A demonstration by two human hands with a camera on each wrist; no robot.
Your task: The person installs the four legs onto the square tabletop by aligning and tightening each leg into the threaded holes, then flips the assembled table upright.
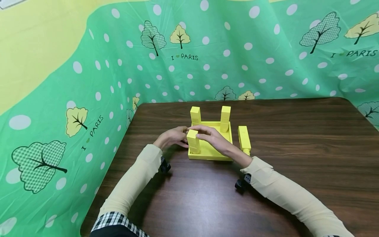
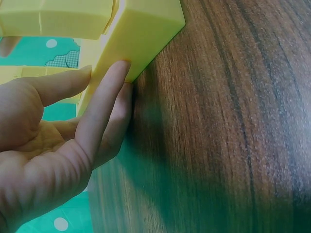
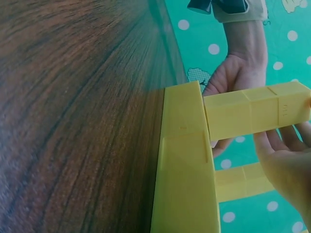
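A shallow yellow tray [image 1: 211, 157] with a raised rim lies on the table. Square yellow posts rise from its two far corners, one at the left [image 1: 195, 115] and one at the right [image 1: 225, 118]. At the near left corner stands another post [image 1: 193, 141]. My right hand [image 1: 215, 141] holds that post near its top, thumb on the right side and fingers behind. Against the tray's left wall rest the straight fingers of my left hand [image 1: 174, 135]. The left wrist view has its fingertips on the rim and outer wall.
One more yellow post [image 1: 244, 138], with a narrower knob at its near end, lies just right of the tray. The dark wood table [image 1: 296, 148] ends at a green cloth [image 1: 225, 69] with printed trees and dots, hanging behind and at the left.
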